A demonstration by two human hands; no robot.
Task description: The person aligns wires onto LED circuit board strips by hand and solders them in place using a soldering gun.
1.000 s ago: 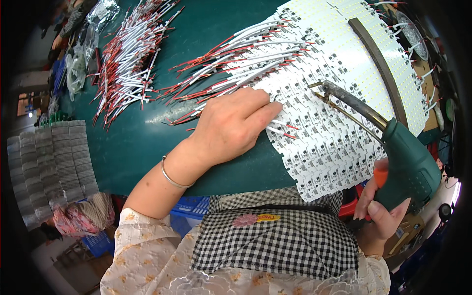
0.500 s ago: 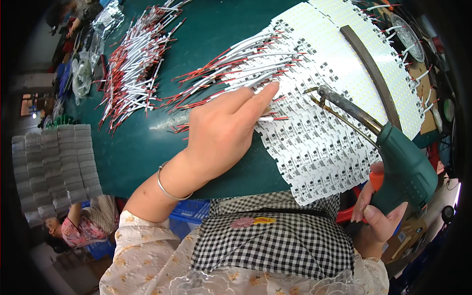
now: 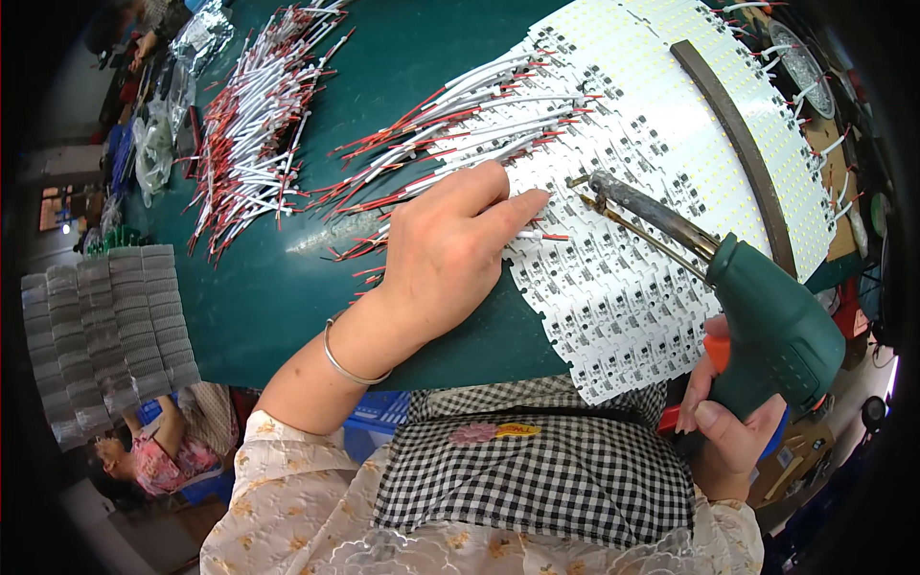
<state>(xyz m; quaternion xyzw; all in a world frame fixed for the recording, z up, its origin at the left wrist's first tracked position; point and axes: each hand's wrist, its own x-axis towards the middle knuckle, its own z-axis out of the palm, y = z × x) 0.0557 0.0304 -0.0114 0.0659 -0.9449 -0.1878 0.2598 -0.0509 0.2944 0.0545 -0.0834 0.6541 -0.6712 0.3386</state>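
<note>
My left hand (image 3: 450, 249) is over the left part of a white sheet of circuit boards (image 3: 623, 278), its fingers closed and bent down. What they pinch, if anything, is hidden under the hand. A white-sleeved wire (image 3: 540, 235) with a red end sticks out beside the fingers. My right hand (image 3: 733, 426) grips a dark green soldering gun (image 3: 781, 331) with an orange trigger. Its metal tip hangs above the boards, just right of my left fingertips. Several red and white wires (image 3: 470, 101) lie in rows with their ends on the boards.
A large pile of red and white wires (image 3: 264, 134) lies at the back left. A dark curved bar (image 3: 738, 144) rests across the boards. Stacked grey sheets (image 3: 110, 335) stand left of the green table (image 3: 460, 350). Another person (image 3: 172, 446) sits at the lower left.
The soldering gun in my right hand has moved left, its tip closer to my left fingertips. My left fingertips have shifted slightly nearer to me over the boards.
</note>
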